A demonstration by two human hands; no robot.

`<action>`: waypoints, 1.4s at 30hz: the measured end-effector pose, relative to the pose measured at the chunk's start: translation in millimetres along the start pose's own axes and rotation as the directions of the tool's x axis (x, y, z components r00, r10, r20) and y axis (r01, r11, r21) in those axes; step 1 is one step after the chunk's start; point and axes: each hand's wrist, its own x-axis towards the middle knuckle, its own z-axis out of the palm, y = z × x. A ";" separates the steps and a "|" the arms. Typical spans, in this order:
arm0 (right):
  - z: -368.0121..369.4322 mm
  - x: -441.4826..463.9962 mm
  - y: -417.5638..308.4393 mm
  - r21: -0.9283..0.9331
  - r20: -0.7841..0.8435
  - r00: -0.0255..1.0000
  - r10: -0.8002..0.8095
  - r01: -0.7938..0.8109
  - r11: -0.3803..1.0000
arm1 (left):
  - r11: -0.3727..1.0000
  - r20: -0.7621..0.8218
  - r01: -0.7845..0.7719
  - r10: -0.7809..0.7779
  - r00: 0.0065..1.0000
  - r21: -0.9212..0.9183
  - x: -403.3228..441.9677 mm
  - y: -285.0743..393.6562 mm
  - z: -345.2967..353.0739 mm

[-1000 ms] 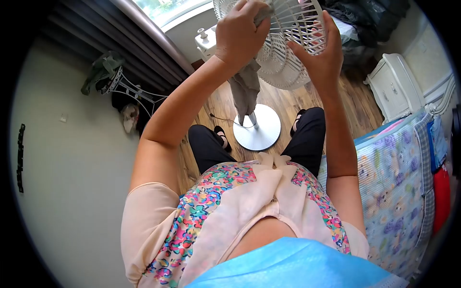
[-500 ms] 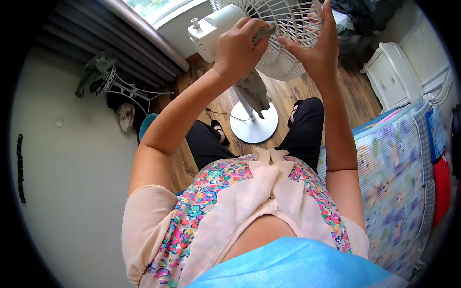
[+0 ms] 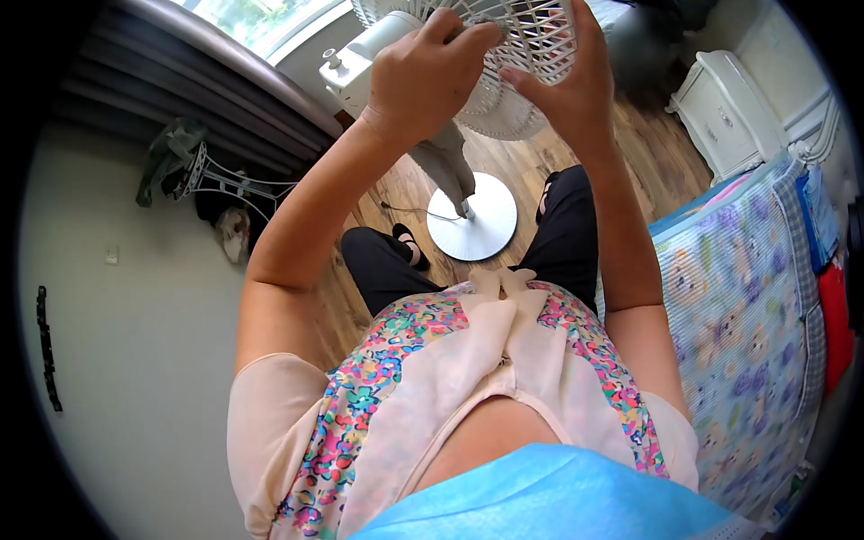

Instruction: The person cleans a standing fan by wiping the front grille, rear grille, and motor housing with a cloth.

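My left hand (image 3: 425, 79) grips a grey cloth (image 3: 444, 164) against the white fan's grille (image 3: 543, 47); my right hand (image 3: 576, 90) clasps the grille's edge. The fan's round base (image 3: 484, 225) stands on the wood floor (image 3: 664, 157) between my feet, with a curtained window (image 3: 263, 20) ahead, a white cabinet (image 3: 727, 121) and patterned bedding (image 3: 742, 346) to my right.
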 end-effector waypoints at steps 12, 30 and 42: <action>-0.2 9.8 -7.6 0.081 -0.003 1.000 -0.014 0.014 0.997 | 0.997 -0.066 0.035 -0.031 0.997 0.063 -2.9 -10.6 4.7; 9.2 3.4 0.9 0.105 -0.064 0.989 -0.130 0.136 0.985 | 0.997 -0.262 -0.032 0.011 0.965 -0.076 -13.5 10.7 11.0; -1.2 9.4 -15.3 0.114 0.001 1.000 0.000 0.000 0.994 | 0.997 -0.230 -0.081 0.079 0.970 0.001 -9.5 4.1 3.3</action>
